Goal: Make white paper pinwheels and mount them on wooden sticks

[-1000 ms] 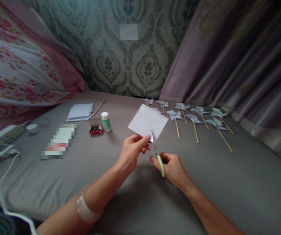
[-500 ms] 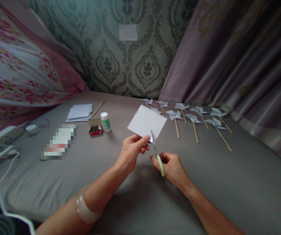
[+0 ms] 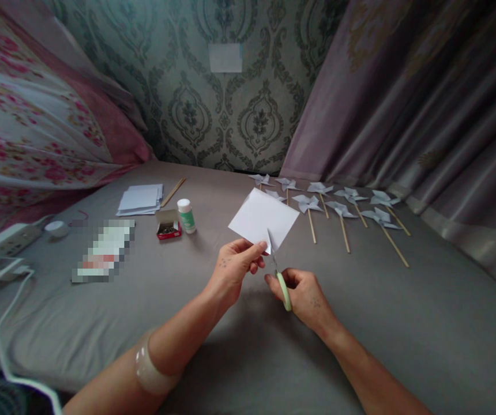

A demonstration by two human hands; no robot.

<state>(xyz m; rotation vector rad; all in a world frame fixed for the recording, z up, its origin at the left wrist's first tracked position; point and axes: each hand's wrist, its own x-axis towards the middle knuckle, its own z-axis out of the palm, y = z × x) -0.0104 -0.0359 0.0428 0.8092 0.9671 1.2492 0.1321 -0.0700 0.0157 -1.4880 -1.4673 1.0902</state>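
A square sheet of white paper (image 3: 262, 216) is pinched at its near corner by my left hand (image 3: 237, 262), thumb on top. A slit runs from that near corner toward the sheet's middle. My right hand (image 3: 304, 294) is closed around the pale green handles of a pair of scissors (image 3: 283, 291). The blades point up and away at the sheet's near corner, partly hidden by the paper. Beyond the paper to the right, several white paper pinwheels (image 3: 307, 203) on wooden sticks lie in rows on the grey sheet-covered surface (image 3: 248, 357).
At the left lie a stack of white paper (image 3: 141, 199), thin wooden sticks (image 3: 173, 192), an open red box (image 3: 169, 229) of small metal pieces and a white-and-green glue bottle (image 3: 187, 217). A blurred-out flat item (image 3: 104, 252) and a power strip (image 3: 8, 245) with cables are further left.
The paper has shifted slightly right and a little nearer, and its slit shows wider apart. The scissor blades reach less far over the sheet. Both hands stay nearly in place.
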